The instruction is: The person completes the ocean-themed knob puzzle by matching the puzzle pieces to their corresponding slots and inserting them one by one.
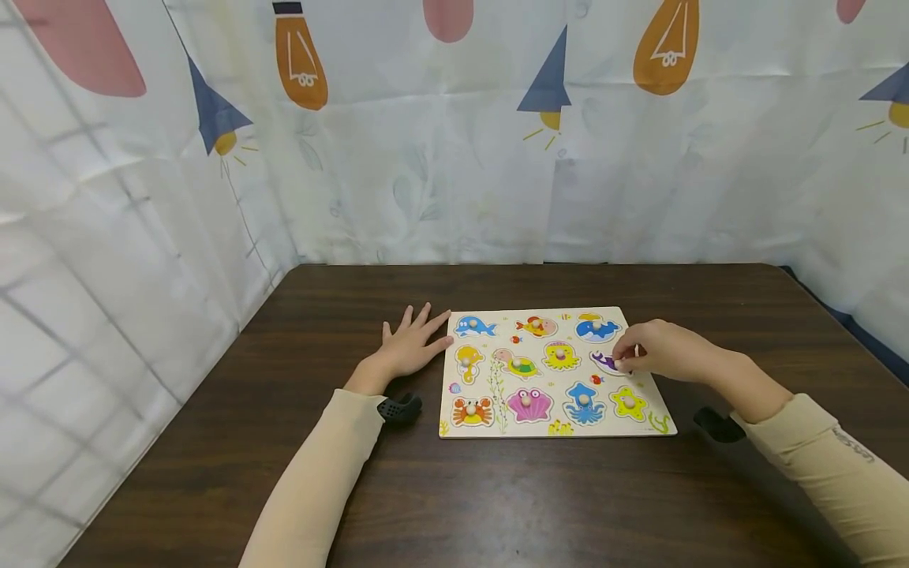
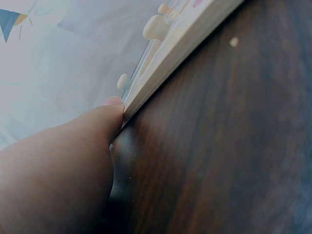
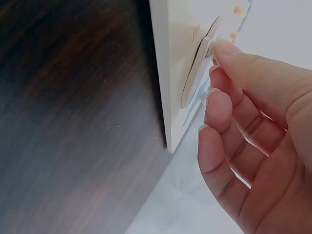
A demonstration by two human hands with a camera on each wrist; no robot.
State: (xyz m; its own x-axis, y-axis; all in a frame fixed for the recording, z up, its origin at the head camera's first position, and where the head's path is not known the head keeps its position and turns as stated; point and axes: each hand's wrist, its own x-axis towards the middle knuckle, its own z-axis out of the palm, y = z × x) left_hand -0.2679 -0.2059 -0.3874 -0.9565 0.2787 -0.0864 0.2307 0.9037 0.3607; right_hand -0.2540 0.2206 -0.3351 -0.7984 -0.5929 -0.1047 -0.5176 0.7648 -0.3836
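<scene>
A wooden peg puzzle board (image 1: 500,319) with sea-animal pieces lies flat on the dark table. My left hand (image 1: 412,347) rests flat on the table with straight fingers, and its side touches the board's left edge (image 2: 170,53). My right hand (image 1: 642,351) is at the board's right side. Its thumb and fingertips pinch the purple puzzle piece (image 1: 604,361) in the middle row. In the right wrist view this piece (image 3: 197,63) stands tilted up from the board (image 3: 168,97), with the fingertips (image 3: 224,48) at its edge.
Several other pieces sit in their slots, among them a blue whale (image 1: 474,325), a crab (image 1: 472,410) and a pink shell (image 1: 529,405). The brown table (image 1: 497,505) is walled in by a patterned curtain (image 1: 454,158) at the back and left.
</scene>
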